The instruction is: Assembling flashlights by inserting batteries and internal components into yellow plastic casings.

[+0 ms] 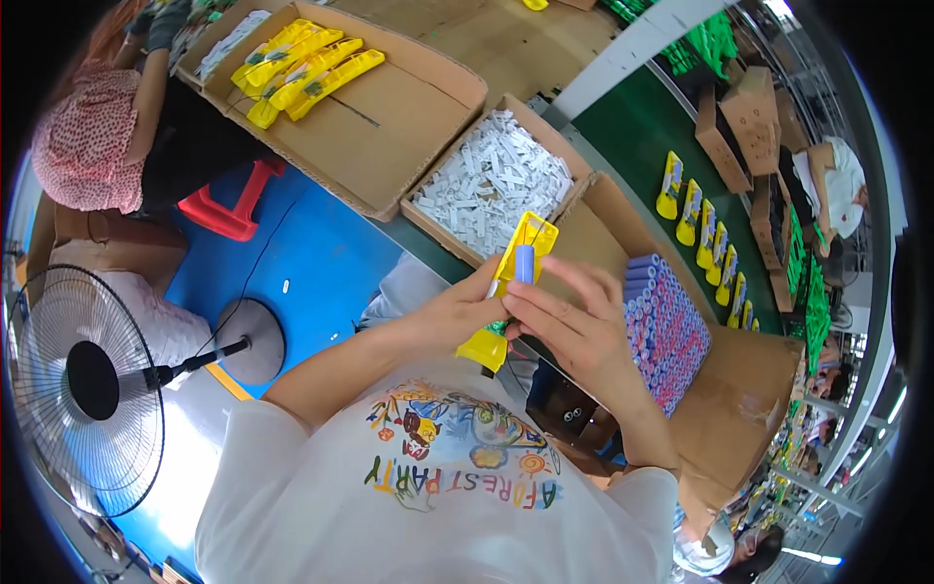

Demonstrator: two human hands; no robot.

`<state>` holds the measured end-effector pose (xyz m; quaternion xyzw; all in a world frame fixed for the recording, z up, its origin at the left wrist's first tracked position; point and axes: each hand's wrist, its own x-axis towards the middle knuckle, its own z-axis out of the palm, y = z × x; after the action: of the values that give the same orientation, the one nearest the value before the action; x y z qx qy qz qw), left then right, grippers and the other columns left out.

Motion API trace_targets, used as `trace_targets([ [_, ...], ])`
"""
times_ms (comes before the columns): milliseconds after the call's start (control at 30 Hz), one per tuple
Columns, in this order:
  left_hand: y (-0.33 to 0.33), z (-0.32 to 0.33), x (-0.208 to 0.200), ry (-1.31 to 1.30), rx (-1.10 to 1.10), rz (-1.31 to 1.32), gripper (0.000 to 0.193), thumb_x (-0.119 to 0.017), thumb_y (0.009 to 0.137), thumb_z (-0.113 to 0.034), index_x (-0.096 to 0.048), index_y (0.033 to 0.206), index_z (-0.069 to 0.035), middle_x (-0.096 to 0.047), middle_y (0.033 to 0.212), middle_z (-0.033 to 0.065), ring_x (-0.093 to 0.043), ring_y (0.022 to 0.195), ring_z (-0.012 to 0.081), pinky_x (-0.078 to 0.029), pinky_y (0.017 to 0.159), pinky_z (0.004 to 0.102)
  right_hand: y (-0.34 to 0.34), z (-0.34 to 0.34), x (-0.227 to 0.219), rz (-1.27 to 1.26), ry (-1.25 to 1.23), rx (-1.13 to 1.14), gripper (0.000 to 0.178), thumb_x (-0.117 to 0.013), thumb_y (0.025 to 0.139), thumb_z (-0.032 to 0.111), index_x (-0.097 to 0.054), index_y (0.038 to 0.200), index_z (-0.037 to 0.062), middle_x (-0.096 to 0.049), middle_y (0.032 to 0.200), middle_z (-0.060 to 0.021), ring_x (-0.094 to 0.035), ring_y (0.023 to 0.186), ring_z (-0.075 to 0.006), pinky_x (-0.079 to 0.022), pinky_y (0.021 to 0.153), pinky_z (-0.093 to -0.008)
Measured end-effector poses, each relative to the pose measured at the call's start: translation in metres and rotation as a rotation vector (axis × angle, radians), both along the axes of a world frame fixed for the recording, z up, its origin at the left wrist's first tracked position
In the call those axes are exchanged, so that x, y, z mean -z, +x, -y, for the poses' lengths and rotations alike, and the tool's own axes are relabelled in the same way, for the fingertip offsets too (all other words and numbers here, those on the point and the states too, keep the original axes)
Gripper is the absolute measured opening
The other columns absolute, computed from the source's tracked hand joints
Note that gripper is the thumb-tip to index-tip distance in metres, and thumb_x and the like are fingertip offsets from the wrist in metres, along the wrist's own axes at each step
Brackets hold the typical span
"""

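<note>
My left hand (459, 313) grips a long yellow plastic housing (482, 351) in front of my chest. The housing is tilted, its hollow side facing up, with a bit of green showing near its lower end. Against it stands a purple cylindrical battery (524, 261), pinched at its lower end by the fingers of my right hand (574, 326). How far the battery sits inside the housing is partly hidden by my fingers. Close by on my right, many similar batteries (666, 336) stand packed in a cardboard box (744, 389).
Small white plastic parts (491, 175) fill a carton ahead. Farther left, a large cardboard tray (428, 97) holds several yellow housings (302, 68). More housings (686, 209) line the green conveyor (632, 122). A fan (92, 380) and red stool (229, 209) stand left; other people work nearby.
</note>
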<state>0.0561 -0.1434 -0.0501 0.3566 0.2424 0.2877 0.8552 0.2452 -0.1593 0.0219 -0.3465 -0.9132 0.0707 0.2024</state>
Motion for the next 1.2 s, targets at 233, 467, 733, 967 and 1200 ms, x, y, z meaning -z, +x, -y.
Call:
trace_targets([
  [233, -0.013, -0.013, -0.002, 0.109, -0.034, 0.021, 0.055, -0.045, 0.099, -0.018, -0.02, 0.147, -0.009, -0.051, 0.108, 0.0039, -0.052, 0.088, 0.0089, -0.045, 0.077, 0.0244, -0.014, -0.033, 0.01, -0.074, 0.123, -0.134, 0.039, -0.077, 0.07, 0.016, -0.068, 0.107, 0.0097, -0.066, 0.113, -0.0025, -0.059, 0.109, -0.0196, -0.046, 0.089, -0.0364],
  [467, -0.023, -0.021, 0.005, 0.052, 0.016, 0.071, 0.057, -0.042, 0.095, -0.009, -0.018, 0.147, -0.008, -0.052, 0.105, 0.0061, -0.055, 0.089, 0.0121, -0.046, 0.082, 0.0291, -0.015, -0.057, 0.016, 0.019, 0.044, -0.177, 0.039, -0.073, 0.074, 0.02, -0.067, 0.11, 0.0106, -0.064, 0.119, -0.0015, -0.059, 0.112, -0.0176, -0.046, 0.091, -0.0343],
  [733, -0.066, -0.032, -0.004, -0.099, -0.091, 0.059, 0.058, -0.045, 0.091, -0.01, -0.021, 0.144, -0.013, -0.051, 0.098, 0.0063, -0.054, 0.08, 0.0129, -0.05, 0.074, 0.0319, -0.035, -0.098, 0.041, -0.433, -0.658, -0.219, 0.047, -0.052, 0.093, 0.047, -0.065, 0.118, 0.0086, -0.06, 0.126, -0.0053, -0.057, 0.116, -0.0277, -0.035, 0.106, -0.0486],
  [967, -0.075, -0.036, -0.004, -0.223, -0.359, 0.19, 0.059, -0.045, 0.085, -0.005, -0.027, 0.14, -0.014, -0.05, 0.099, 0.0067, -0.052, 0.076, 0.0145, -0.051, 0.074, 0.0351, -0.036, -0.167, 0.085, 0.122, -0.16, -0.081, 0.016, -0.07, 0.073, 0.003, -0.065, 0.088, 0.0038, -0.06, 0.096, -0.0066, -0.06, 0.092, -0.0247, -0.051, 0.075, -0.0344],
  [1200, -0.066, -0.02, -0.002, -0.261, -0.325, 0.213, 0.058, -0.046, 0.085, -0.006, -0.029, 0.139, -0.018, -0.052, 0.098, 0.0059, -0.053, 0.077, 0.0146, -0.051, 0.074, 0.0355, -0.024, -0.158, 0.068, -0.087, -0.249, -0.093, 0.015, -0.067, 0.077, 0.003, -0.06, 0.089, 0.0041, -0.059, 0.095, -0.0086, -0.058, 0.091, -0.0272, -0.047, 0.078, -0.0345],
])
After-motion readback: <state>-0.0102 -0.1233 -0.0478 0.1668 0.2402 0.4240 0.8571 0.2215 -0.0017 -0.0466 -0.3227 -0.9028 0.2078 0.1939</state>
